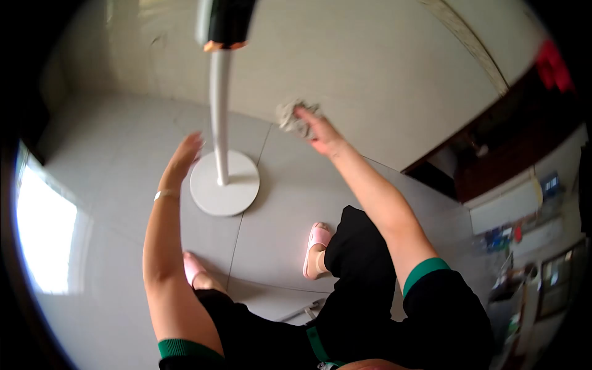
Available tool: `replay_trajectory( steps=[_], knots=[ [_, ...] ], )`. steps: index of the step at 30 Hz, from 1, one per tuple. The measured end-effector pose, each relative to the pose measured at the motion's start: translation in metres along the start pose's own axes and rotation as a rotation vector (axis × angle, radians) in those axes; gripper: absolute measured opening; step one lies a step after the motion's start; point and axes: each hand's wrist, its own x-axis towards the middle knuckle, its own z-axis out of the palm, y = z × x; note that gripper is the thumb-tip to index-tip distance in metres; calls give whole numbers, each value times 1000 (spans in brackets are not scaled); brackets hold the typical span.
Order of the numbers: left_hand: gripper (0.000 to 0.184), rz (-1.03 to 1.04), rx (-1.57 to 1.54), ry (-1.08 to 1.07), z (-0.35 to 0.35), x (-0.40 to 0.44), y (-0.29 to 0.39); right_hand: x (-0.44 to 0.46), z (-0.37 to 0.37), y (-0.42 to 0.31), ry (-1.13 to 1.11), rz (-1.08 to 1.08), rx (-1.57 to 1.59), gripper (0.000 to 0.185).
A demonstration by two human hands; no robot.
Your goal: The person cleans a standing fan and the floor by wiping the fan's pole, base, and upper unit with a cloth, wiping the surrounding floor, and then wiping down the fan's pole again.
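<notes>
A white floor stand (220, 117) rises from a round white base (237, 196) on the floor; a black section (230, 23) with an orange-copper ring tops its pole, and the upper end is cut off by the frame. My left hand (186, 150) hovers left of the pole, apart from it, slightly blurred, with thumb and fingers apart and nothing visible between them. To the right of the pole, my right hand (319, 131) is closed on a crumpled greyish cloth (290, 117), held in the air in front of the pale wall.
Grey floor tiles (148, 123) meet a pale wall (345, 61) behind the stand. My feet in pink slippers (316, 239) are close to the base. A dark wooden cabinet (493, 154) stands at right, with a red item (553, 66) above. Blurred clutter lies at far right.
</notes>
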Motion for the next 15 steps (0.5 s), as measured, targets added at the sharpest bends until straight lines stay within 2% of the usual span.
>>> replay_trajectory(
  steps=[2, 3, 4, 5, 7, 8, 10, 11, 13, 15],
  knots=[
    [59, -181, 94, -38, -13, -9, -12, -3, -33, 24, 121, 1, -165, 43],
    [57, -180, 114, -119, -23, -16, -16, -8, -46, 32, 200, 10, -265, 48],
    [50, -204, 253, -86, -13, -30, 0, -20, -52, 34, 289, -13, -437, 54],
    [45, -277, 243, -57, -10, -33, 7, -31, -57, 36, 375, -23, -613, 61],
    [45, -322, 412, -69, 4, -55, 33, -29, -87, 50, 445, 37, -994, 70],
    [43, -312, 505, -85, 10, -66, 44, -29, -96, 54, 441, 16, -984, 70],
    [41, -300, 663, -128, 18, -89, 63, -27, -105, 65, 593, 71, -985, 72],
    [41, -299, 725, -155, 21, -100, 73, -21, -107, 69, 605, 54, -871, 71],
    [43, -275, 788, -232, 26, -114, 87, -8, -98, 70, 580, 80, -616, 67],
    [46, -257, 742, -228, 32, -122, 95, 1, -75, 69, 480, 64, -543, 66]
  ],
)
